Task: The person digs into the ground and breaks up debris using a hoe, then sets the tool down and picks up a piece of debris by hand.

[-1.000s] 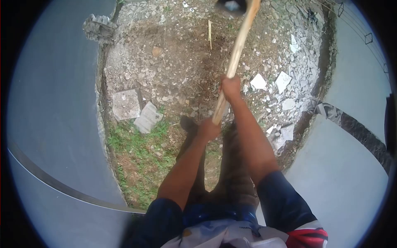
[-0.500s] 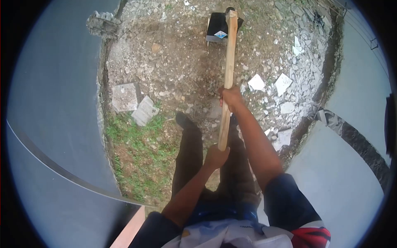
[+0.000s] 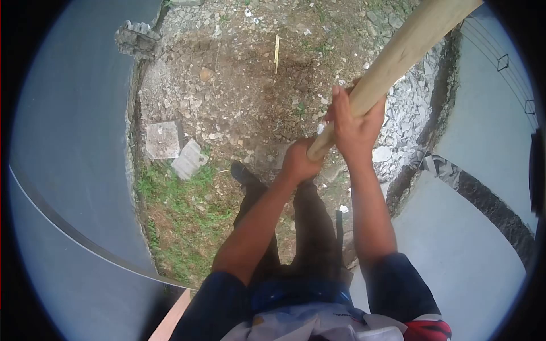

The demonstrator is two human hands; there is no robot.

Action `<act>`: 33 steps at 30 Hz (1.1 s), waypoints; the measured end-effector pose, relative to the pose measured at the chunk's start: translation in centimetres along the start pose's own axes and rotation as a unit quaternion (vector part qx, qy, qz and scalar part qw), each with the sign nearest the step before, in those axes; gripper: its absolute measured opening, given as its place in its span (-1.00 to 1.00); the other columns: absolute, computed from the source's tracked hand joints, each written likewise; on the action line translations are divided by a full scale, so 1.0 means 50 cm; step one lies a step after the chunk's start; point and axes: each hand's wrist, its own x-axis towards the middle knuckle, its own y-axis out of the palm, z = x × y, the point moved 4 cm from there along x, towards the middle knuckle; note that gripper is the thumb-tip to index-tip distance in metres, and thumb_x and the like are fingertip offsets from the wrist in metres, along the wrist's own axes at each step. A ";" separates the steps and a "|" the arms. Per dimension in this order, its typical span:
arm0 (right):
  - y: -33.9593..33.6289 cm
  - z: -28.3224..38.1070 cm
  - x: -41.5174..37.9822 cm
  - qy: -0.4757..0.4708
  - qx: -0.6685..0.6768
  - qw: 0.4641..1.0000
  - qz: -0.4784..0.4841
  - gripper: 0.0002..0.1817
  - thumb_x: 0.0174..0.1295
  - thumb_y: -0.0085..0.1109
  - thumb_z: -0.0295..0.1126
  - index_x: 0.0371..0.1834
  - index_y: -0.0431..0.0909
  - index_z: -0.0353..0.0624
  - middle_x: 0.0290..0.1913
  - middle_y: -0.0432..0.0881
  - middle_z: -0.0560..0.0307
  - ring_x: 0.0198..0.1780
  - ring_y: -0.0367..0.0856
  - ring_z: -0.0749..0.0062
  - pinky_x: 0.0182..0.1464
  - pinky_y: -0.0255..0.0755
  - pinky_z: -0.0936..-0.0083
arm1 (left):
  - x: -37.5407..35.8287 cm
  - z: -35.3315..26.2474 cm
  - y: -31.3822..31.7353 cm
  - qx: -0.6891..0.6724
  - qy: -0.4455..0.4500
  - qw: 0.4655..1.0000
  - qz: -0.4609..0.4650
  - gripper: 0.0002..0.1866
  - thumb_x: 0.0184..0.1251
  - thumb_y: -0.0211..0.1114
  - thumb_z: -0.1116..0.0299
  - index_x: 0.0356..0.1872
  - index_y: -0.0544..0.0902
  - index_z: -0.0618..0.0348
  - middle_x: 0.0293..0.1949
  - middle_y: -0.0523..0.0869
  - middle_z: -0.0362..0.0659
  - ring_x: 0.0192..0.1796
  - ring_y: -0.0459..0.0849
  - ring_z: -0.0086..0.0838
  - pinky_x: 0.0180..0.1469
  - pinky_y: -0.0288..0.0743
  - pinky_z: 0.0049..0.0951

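A hoe's pale wooden handle (image 3: 412, 48) slants up toward the camera and the upper right; its blade is outside the view. My left hand (image 3: 301, 162) is closed round the handle's lower end, just above my legs. Farther up the shaft, my right hand (image 3: 359, 128) also grips it, thumb side against the wood. Beneath the raised hoe lies bare brown soil (image 3: 267, 96) mixed with stones. A thin yellowish strip (image 3: 277, 54) rests on this soil.
Two flat concrete pieces (image 3: 163, 140) lie on the left beside a grassy patch (image 3: 190, 221). Broken white tile rubble (image 3: 418, 108) covers the right side. A grey wall (image 3: 79, 113) borders the left; a pale wall (image 3: 495, 96) borders the right. A jagged block (image 3: 136, 38) juts from the left edge.
Both hands have lifted the hoe off the ground; its black blade has left the view. The handle has swung up to the right, and my hands are higher and closer together.
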 end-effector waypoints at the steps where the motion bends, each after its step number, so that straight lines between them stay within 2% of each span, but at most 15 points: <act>1: 0.030 0.006 0.050 -0.043 -0.004 0.999 -0.021 -0.67 0.29 0.29 -0.47 -0.05 0.31 -0.31 -0.43 0.57 0.09 -0.61 0.56 0.49 -0.60 0.48 0.58 | 0.078 -0.010 -0.032 0.037 -0.002 0.999 0.006 -0.78 0.09 0.37 0.35 -0.21 0.72 0.10 -0.30 0.72 0.12 -0.17 0.70 0.07 -0.13 0.59 -0.10; 3: 0.102 -0.027 0.128 -0.108 0.094 0.989 -0.027 -0.70 0.32 0.23 -0.49 -0.08 0.27 -0.31 -0.45 0.56 0.06 -0.66 0.54 0.47 -0.65 0.45 0.58 | 0.188 -0.007 -0.106 0.009 0.036 0.999 -0.008 -0.79 0.12 0.36 0.31 -0.21 0.71 0.11 -0.34 0.73 0.13 -0.20 0.72 0.05 -0.17 0.59 -0.08; 6: 0.193 -0.194 0.050 0.058 0.033 0.997 -0.043 -0.75 0.33 0.17 -0.52 -0.11 0.26 -0.30 -0.46 0.55 0.05 -0.67 0.54 0.46 -0.67 0.45 0.55 | 0.107 0.131 -0.189 0.135 -0.082 0.987 0.001 -0.75 0.25 0.31 0.27 -0.25 0.68 0.30 -0.32 0.75 0.16 -0.24 0.77 -0.02 -0.21 0.60 -0.15; 9: 0.235 -0.539 -0.208 0.349 -0.059 0.935 0.022 -0.51 0.22 0.16 -0.57 0.20 0.24 -0.43 -0.44 0.53 -0.03 -0.66 0.53 0.36 -0.66 0.47 0.40 | -0.184 0.387 -0.158 0.181 -0.240 0.947 0.115 -0.56 0.13 0.35 0.16 -0.07 0.68 0.31 -0.17 0.74 0.24 -0.06 0.74 0.05 -0.02 0.63 -0.18; 13: 0.212 -0.463 -0.087 0.529 -0.010 0.839 0.124 -0.74 0.15 0.22 -0.56 -0.12 0.47 -0.43 -0.46 0.55 -0.01 -0.63 0.54 0.31 -0.60 0.53 0.35 | -0.122 0.156 -0.170 0.111 -0.280 0.946 0.120 -0.55 0.13 0.36 0.19 -0.22 0.63 0.51 -0.38 0.72 0.26 -0.27 0.77 0.02 -0.23 0.59 -0.16; 15: 0.193 -0.434 0.004 0.515 -0.012 0.845 0.145 -0.79 0.16 0.22 -0.54 -0.21 0.46 -0.45 -0.54 0.52 0.03 -0.62 0.55 0.31 -0.61 0.53 0.36 | -0.061 0.018 -0.179 -0.016 -0.324 0.927 0.190 -0.56 0.14 0.38 0.19 -0.28 0.61 0.51 -0.52 0.68 0.19 -0.41 0.74 -0.06 -0.34 0.54 -0.18; 18: 0.196 -0.480 0.043 0.503 -0.021 0.857 0.109 -0.85 0.16 0.18 -0.61 -0.24 0.47 -0.44 -0.51 0.53 -0.01 -0.62 0.55 0.29 -0.66 0.51 0.32 | -0.072 0.043 -0.150 -0.031 -0.341 0.924 0.170 -0.58 0.15 0.40 0.19 -0.32 0.62 0.48 -0.57 0.67 0.13 -0.48 0.72 -0.09 -0.38 0.53 -0.21; 20: 0.205 -0.504 -0.063 0.502 0.002 0.857 0.116 -0.77 0.14 0.18 -0.62 -0.15 0.43 -0.46 -0.46 0.54 -0.03 -0.61 0.55 0.31 -0.68 0.49 0.37 | -0.172 0.146 -0.154 0.026 -0.268 0.960 0.081 -0.60 0.16 0.39 0.17 -0.33 0.64 0.43 -0.54 0.68 0.14 -0.44 0.73 0.00 -0.35 0.56 -0.18; 23: 0.161 -0.408 -0.234 0.465 -0.039 0.883 0.060 -0.80 0.13 0.19 -0.56 -0.23 0.41 -0.38 -0.52 0.52 0.02 -0.71 0.47 0.37 -0.72 0.41 0.39 | -0.366 0.197 -0.113 0.070 -0.241 0.965 0.071 -0.61 0.17 0.38 0.15 -0.29 0.68 0.38 -0.45 0.71 0.22 -0.23 0.72 0.15 -0.22 0.61 -0.10; 25: 0.091 -0.380 -0.412 0.525 -0.039 0.843 0.115 -0.67 0.12 0.21 -0.63 -0.06 0.37 -0.36 -0.47 0.52 0.03 -0.73 0.49 0.39 -0.73 0.35 0.42 | -0.563 0.212 -0.068 0.081 -0.394 0.907 0.127 -0.58 0.15 0.41 0.15 -0.18 0.70 0.37 -0.34 0.75 0.20 -0.14 0.77 0.02 -0.13 0.64 -0.16; 26: 0.076 -0.328 -0.468 0.478 -0.025 0.875 0.071 -0.69 0.12 0.22 -0.64 -0.07 0.41 -0.35 -0.49 0.52 0.06 -0.72 0.49 0.42 -0.72 0.34 0.44 | -0.660 0.257 -0.015 0.087 -0.273 0.953 0.095 -0.60 0.16 0.40 0.18 -0.16 0.69 0.37 -0.30 0.76 0.19 -0.11 0.78 -0.02 -0.10 0.65 -0.18; 27: 0.057 -0.298 -0.484 0.460 -0.017 0.885 0.071 -0.70 0.13 0.21 -0.65 -0.07 0.42 -0.32 -0.49 0.51 0.11 -0.70 0.50 0.45 -0.69 0.35 0.48 | -0.677 0.269 0.008 0.082 -0.245 0.961 0.102 -0.61 0.17 0.39 0.20 -0.14 0.68 0.36 -0.28 0.76 0.18 -0.10 0.78 -0.05 -0.08 0.65 -0.20; 28: 0.038 -0.268 -0.500 0.443 -0.010 0.894 0.071 -0.70 0.14 0.20 -0.66 -0.06 0.42 -0.29 -0.50 0.50 0.16 -0.68 0.50 0.49 -0.66 0.35 0.52 | -0.692 0.277 0.030 0.078 -0.218 0.967 0.108 -0.62 0.18 0.38 0.22 -0.12 0.67 0.36 -0.25 0.77 0.18 -0.09 0.79 -0.08 -0.07 0.65 -0.21; 30: 0.005 -0.239 -0.466 0.429 -0.010 0.900 0.076 -0.70 0.15 0.21 -0.66 -0.07 0.42 -0.26 -0.49 0.50 0.19 -0.65 0.50 0.53 -0.64 0.35 0.53 | -0.662 0.224 0.044 0.034 -0.356 0.907 0.222 -0.63 0.20 0.35 0.26 -0.08 0.66 0.34 -0.24 0.77 0.16 -0.08 0.79 -0.10 -0.05 0.65 -0.21; 33: -0.016 -0.186 -0.297 0.297 -0.032 0.951 0.079 -0.71 0.21 0.26 -0.57 -0.06 0.39 -0.25 -0.46 0.50 0.21 -0.60 0.48 0.58 -0.60 0.36 0.56 | -0.435 0.162 0.059 0.048 -0.225 0.962 0.149 -0.63 0.23 0.39 0.17 -0.20 0.69 0.36 -0.35 0.75 0.18 -0.21 0.78 0.00 -0.20 0.63 -0.16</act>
